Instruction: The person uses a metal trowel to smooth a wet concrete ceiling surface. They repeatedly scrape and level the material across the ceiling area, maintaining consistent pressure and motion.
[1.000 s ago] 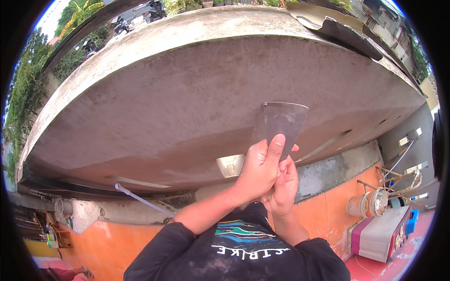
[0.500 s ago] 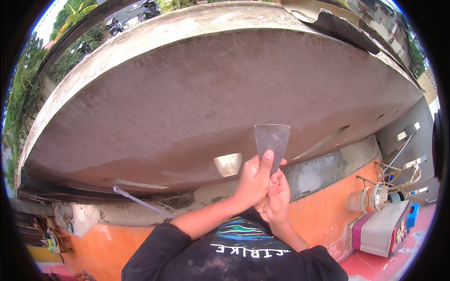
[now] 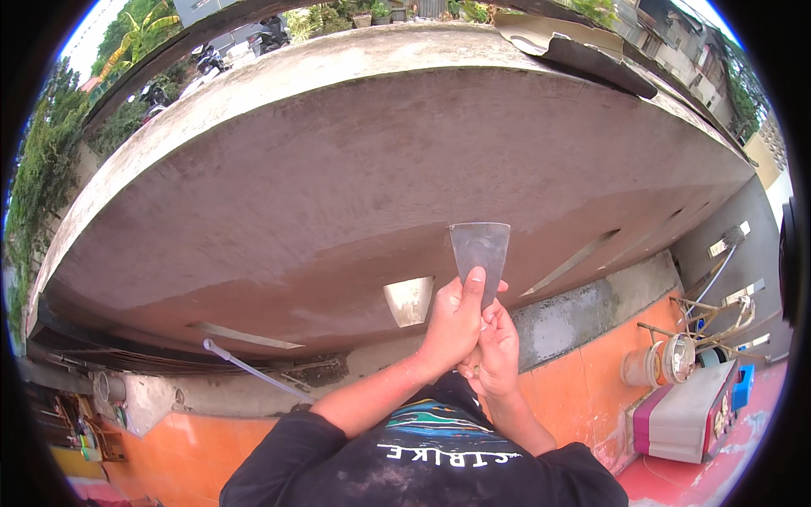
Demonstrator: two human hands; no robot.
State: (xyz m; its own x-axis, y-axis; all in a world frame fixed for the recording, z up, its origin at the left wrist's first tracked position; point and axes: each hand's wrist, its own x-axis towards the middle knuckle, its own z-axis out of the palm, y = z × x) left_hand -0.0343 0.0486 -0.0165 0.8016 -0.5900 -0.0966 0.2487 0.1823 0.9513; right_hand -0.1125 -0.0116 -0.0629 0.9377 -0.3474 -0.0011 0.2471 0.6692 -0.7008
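- Broad wall (image 3: 338, 152), grey-brown, darker along its lower band, bowed across the far side; pale ledge (image 3: 338, 63) along its top.
- Orange floor (image 3: 220, 444) at left and right on the near side; bucket (image 3: 678, 359) over at right.
- Scraper (image 3: 481, 249), wide flared blade, raised in front of the wall, just right of a pale opening (image 3: 409, 301); contact with the wall impossible to tell.
- Left hand (image 3: 456, 319): thumb pressed on the blade's near end, other fingers curled behind, partly hidden.
- Right hand (image 3: 497, 351): just right of and nearer than the left, fingers folded inward; handle hidden, so pinch or grip impossible to tell.
- Step in hand, as judged: steadying or checking the scraper between strokes.
- Next move, as judged: calls for firm handle grip, blade edge laid evenly to the wall.
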